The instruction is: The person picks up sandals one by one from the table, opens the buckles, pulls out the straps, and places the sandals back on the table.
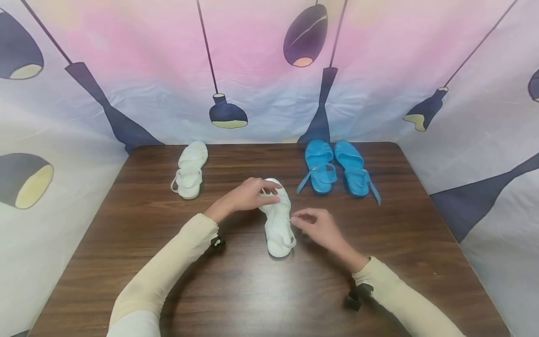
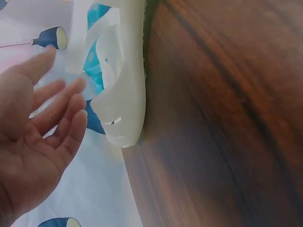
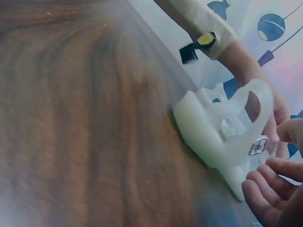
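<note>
A white sandal (image 1: 279, 229) lies on the table between the two hands, toe pointing away. Its ankle strap makes a loop at the heel, and a metal buckle (image 3: 258, 146) shows on the strap's side. Over the toe part is my left hand (image 1: 256, 194), fingers loosely bent; in the left wrist view a gap separates them from the sandal. My right hand (image 1: 322, 228) is beside the buckle, fingers bent. Thumb and forefinger stand apart in the right wrist view, with nothing plainly held between them. Whether a fingertip touches the strap is unclear.
Another white sandal (image 1: 190, 171) lies at the back left of the brown wooden table (image 1: 236, 290). At the back right are two blue sandals (image 1: 320, 175), their straps hanging loose. A lamp-patterned cloth (image 1: 261, 84) hangs behind the table's far edge.
</note>
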`<state>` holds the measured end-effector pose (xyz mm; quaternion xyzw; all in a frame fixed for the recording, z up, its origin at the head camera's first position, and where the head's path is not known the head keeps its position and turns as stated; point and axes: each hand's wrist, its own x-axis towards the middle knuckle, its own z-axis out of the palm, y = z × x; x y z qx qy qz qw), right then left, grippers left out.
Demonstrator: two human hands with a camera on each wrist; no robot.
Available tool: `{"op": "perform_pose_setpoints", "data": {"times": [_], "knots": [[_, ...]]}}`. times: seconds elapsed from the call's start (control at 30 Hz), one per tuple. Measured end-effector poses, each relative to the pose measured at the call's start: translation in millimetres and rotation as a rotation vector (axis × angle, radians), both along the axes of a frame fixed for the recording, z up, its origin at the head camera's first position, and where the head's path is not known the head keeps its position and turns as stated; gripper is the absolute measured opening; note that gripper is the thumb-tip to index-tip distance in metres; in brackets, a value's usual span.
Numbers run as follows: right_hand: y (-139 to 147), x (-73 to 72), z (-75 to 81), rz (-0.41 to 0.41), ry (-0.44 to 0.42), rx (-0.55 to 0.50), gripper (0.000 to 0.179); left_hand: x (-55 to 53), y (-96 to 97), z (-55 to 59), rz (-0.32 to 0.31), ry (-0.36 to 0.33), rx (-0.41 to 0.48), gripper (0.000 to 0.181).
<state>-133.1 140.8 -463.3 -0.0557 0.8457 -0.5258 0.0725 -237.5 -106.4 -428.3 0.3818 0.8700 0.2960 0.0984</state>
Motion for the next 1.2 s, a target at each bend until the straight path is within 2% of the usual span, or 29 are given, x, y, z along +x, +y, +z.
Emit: {"op": "perform_pose_setpoints", "data": {"times": [0.07, 0.17, 0.33, 0.47, 0.6, 0.7, 0.83, 1.0, 1.2], "knots": [[3, -2.3, 1.4, 0.024, -0.013, 0.010, 0.033, 6.3, -5.1, 1.1, 0.049, -0.004, 0.021, 0.042], [8, -3.5, 4.9, 0.050, -0.034, 0.027, 0.038, 21.4, -12.8, 1.7, 0.119, -0.002, 0.071, 0.036], [14, -2.0, 5.1, 0.097, -0.078, 0.042, 0.048, 55.1, -22.2, -3.1, 0.213, -0.026, 0.159, 0.030], [16, -1.3, -0.1, 0.147, -0.138, 0.028, 0.053, 79.6, -25.5, -10.8, 0.279, -0.112, 0.199, 0.037], [14, -1.5, -4.5, 0.193, -0.165, 0.029, 0.053, 95.6, -24.1, -16.7, 0.337, -0.234, 0.205, 0.048], [10, -1.8, -6.4, 0.222, -0.162, 0.043, 0.051, 102.1, -21.1, -19.8, 0.364, -0.308, 0.192, 0.055], [5, -1.5, -6.9, 0.244, -0.155, 0.067, 0.051, 105.3, -16.1, -24.2, 0.345, -0.346, 0.181, 0.060], [-2, -0.9, -5.5, 0.247, -0.171, 0.085, 0.052, 105.2, -12.4, -29.5, 0.295, -0.332, 0.184, 0.058], [-6, 1.0, -2.5, 0.218, -0.148, 0.109, 0.048, 103.9, -7.4, -31.0, 0.300, -0.320, 0.199, 0.051]]}}
